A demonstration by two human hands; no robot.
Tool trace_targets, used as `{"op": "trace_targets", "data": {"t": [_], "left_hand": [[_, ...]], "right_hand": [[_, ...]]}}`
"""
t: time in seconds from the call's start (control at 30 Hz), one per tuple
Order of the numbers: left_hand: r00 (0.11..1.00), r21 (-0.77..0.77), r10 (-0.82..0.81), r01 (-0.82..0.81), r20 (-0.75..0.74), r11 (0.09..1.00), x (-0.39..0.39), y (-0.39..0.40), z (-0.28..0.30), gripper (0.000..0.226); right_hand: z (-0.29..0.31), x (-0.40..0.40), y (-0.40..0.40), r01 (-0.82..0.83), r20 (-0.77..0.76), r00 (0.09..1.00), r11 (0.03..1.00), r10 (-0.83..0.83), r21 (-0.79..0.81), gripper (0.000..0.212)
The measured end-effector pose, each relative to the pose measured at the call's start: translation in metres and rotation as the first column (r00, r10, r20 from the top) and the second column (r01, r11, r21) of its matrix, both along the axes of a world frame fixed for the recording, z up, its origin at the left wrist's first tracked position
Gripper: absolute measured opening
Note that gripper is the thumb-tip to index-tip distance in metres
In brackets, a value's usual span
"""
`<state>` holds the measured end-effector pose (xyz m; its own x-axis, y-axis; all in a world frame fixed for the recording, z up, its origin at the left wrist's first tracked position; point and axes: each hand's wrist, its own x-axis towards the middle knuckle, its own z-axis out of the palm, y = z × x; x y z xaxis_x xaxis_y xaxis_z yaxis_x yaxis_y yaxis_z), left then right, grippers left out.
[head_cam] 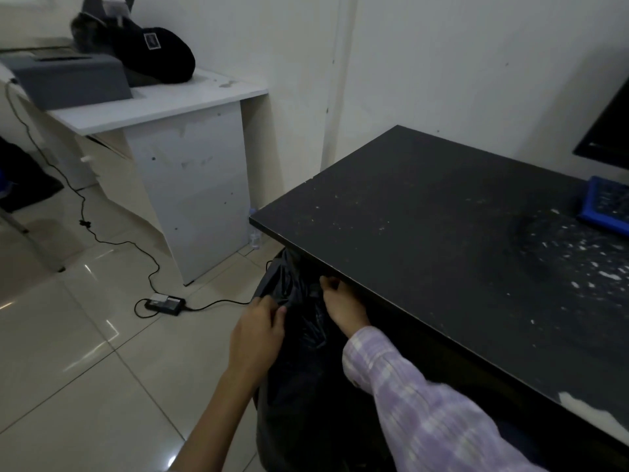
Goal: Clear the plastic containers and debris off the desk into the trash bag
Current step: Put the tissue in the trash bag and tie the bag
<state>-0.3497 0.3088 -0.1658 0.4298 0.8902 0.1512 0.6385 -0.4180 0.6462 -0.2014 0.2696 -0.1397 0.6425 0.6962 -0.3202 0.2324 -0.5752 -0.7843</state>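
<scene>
While the black trash bag [299, 335] hangs just below the worktop [442, 233] edge, left hand [258, 332] and right hand [343, 308] each pinch its rim in a closed grip, seemingly opening it; next, white debris [578, 264] needs sweeping in.

The trash bag [299, 352] is black, thin and crinkled, hanging at about 6 o'clock just below the near-left edge of the desk [425, 212], its gathered top bunched under that edge. The desk is a dark flat slab reaching toward 3 o'clock, dusted with pale specks and white debris [585, 264] scattered thickest at its right
</scene>
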Motion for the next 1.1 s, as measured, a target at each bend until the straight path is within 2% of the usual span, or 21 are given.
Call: {"op": "trace_targets", "data": {"t": [0.13, 0.23, 0.47, 0.6, 0.77, 0.9, 1.1], "left_hand": [[0.997, 0.025, -0.054, 0.053, 0.061, 0.998, -0.003, -0.006, 0.014, 0.013], [0.989, 0.076, -0.119, 0.113, 0.087, 0.991, -0.007, -0.016, 0.028, 0.013], [0.944, 0.287, -0.291, 0.238, 0.157, 0.928, -0.004, -0.048, 0.091, 0.01], [0.884, 0.397, -0.421, 0.318, 0.203, 0.861, 0.023, -0.077, 0.128, 0.012], [0.815, 0.415, -0.544, 0.432, 0.201, 0.801, 0.076, -0.109, 0.148, 0.013], [0.733, 0.377, -0.66, 0.572, 0.165, 0.729, 0.138, -0.143, 0.152, 0.012], [0.666, 0.293, -0.731, 0.677, 0.148, 0.675, 0.219, -0.178, 0.154, 0.01]], "right_hand": [[-0.001, -0.019, -0.032, -0.091, 0.188, 0.981, 0.974, 0.051, 0.208, 0.034], [0.007, -0.032, -0.058, -0.194, 0.359, 0.928, 0.949, 0.096, 0.249, 0.032], [0.056, -0.051, -0.119, -0.271, 0.476, 0.877, 0.89, 0.07, 0.367, 0.023], [0.093, -0.044, -0.162, -0.219, 0.522, 0.851, 0.865, -0.058, 0.452, 0.021], [0.123, -0.005, -0.215, -0.082, 0.564, 0.783, 0.855, -0.262, 0.512, 0.017], [0.136, 0.044, -0.265, 0.066, 0.568, 0.745, 0.885, -0.351, 0.46, 0.018], [0.15, 0.111, -0.328, 0.254, 0.532, 0.733, 0.896, -0.425, 0.365, 0.017]]}}
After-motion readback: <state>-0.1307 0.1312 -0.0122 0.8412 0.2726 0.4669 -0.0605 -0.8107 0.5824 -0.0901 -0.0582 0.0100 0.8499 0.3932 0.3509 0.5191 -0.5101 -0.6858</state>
